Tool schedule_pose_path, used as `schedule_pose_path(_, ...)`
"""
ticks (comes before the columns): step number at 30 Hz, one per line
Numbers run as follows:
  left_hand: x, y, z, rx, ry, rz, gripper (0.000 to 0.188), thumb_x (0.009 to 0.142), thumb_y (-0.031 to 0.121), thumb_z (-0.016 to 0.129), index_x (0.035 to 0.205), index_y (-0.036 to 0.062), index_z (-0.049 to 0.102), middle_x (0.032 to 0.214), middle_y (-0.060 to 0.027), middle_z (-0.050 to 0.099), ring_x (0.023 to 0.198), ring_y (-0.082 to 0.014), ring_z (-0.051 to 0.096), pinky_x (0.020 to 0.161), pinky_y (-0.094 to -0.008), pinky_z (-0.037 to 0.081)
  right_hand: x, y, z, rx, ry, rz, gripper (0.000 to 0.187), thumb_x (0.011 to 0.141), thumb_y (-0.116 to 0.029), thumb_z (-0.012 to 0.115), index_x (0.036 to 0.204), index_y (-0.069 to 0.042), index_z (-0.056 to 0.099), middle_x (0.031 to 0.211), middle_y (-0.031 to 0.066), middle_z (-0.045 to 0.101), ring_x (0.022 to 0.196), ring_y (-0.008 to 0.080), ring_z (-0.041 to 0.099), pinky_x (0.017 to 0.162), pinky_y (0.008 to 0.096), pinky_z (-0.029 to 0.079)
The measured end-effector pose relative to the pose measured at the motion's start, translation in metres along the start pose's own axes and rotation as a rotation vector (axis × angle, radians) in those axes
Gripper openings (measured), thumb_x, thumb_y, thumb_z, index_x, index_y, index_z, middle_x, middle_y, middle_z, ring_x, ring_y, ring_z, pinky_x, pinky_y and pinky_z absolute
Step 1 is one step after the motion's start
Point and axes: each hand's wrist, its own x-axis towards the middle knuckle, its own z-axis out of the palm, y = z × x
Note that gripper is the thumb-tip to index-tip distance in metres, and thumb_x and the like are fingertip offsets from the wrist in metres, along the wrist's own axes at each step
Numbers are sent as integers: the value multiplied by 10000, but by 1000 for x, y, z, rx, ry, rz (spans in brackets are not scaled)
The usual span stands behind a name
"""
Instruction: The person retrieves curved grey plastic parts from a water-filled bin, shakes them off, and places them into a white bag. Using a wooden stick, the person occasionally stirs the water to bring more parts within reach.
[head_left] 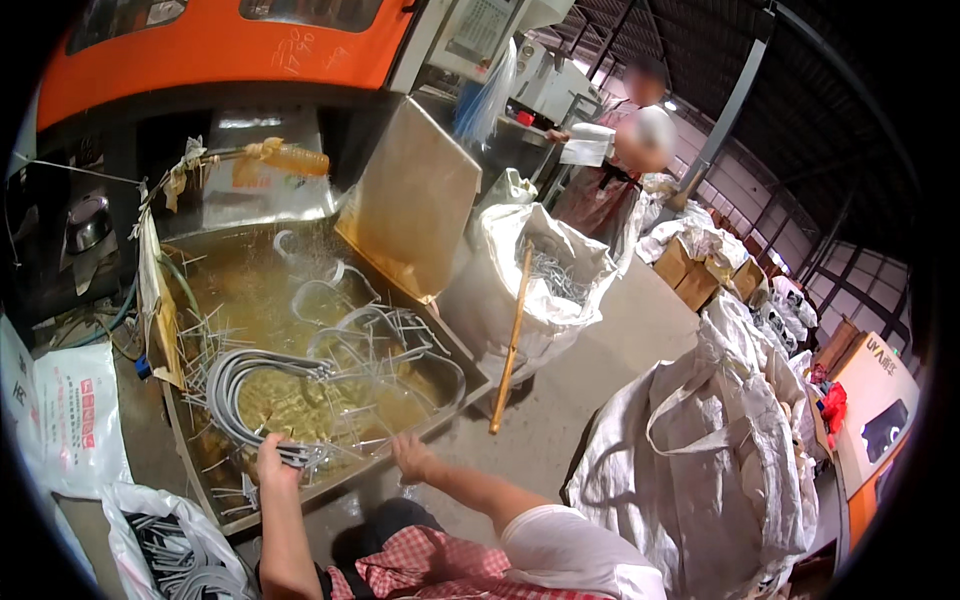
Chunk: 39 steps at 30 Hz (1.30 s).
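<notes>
Grips curved, grey, tube-like strips (228,393) with bare left hand (272,458) over rectangular, water-filled tank (345,470). Holds bare right hand (412,458) at its near side.

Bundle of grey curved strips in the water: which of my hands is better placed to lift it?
Probably your left hand: it grips the near end of the bundle, while your right hand is by the tank's near rim, apart from the bundle.
</notes>
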Motion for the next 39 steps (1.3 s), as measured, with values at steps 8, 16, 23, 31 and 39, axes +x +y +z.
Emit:
schedule_pose_path(8, -27, 4, 16, 37, -1, -31, 80, 748, 83, 549, 754, 73, 469, 643, -68, 519, 531, -216, 512, 438, -354, 411, 15, 8, 11, -203, -84, -52, 905, 687, -308, 643, 1358, 59, 160, 1389, 230, 241, 1234, 432, 287, 949, 417, 376)
schedule_pose_path(16, -16, 9, 8, 18, 27, -39, 85, 770, 107, 544, 767, 64, 470, 672, -61, 514, 576, -216, 510, 510, -367, 424, 1, 8, -4, -150, -17, -71, 774, 686, -313, 641, 1260, 81, 301, 1257, 227, 348, 1048, 371, 421, 866, 384, 427)
schedule_pose_path(23, -15, 8, 4, 26, -1, -1, 118, 775, 132, 534, 799, 45, 458, 704, -82, 520, 584, -224, 508, 505, -365, 423, -1, 1, -3, -177, -21, -36, 841, 708, -290, 599, 1334, 96, 193, 1288, 247, 323, 1097, 396, 396, 879, 401, 411)
schedule_pose_path(31, -12, 9, 3, 9, 4, 0, 92, 761, 99, 538, 763, 51, 459, 635, -63, 488, 513, -202, 485, 451, -338, 398, -8, -4, -19, -232, -75, -67, 809, 719, -247, 597, 1319, 114, 192, 1357, 289, 242, 1191, 483, 319, 941, 426, 385)
schedule_pose_path(39, -18, 7, 12, -36, 34, -3, 101, 763, 101, 542, 750, 58, 452, 618, -63, 493, 503, -203, 494, 445, -342, 411, -8, -3, -15, -152, -71, -61, 749, 745, -193, 532, 1327, 116, 173, 1358, 310, 227, 1209, 507, 287, 943, 432, 384)
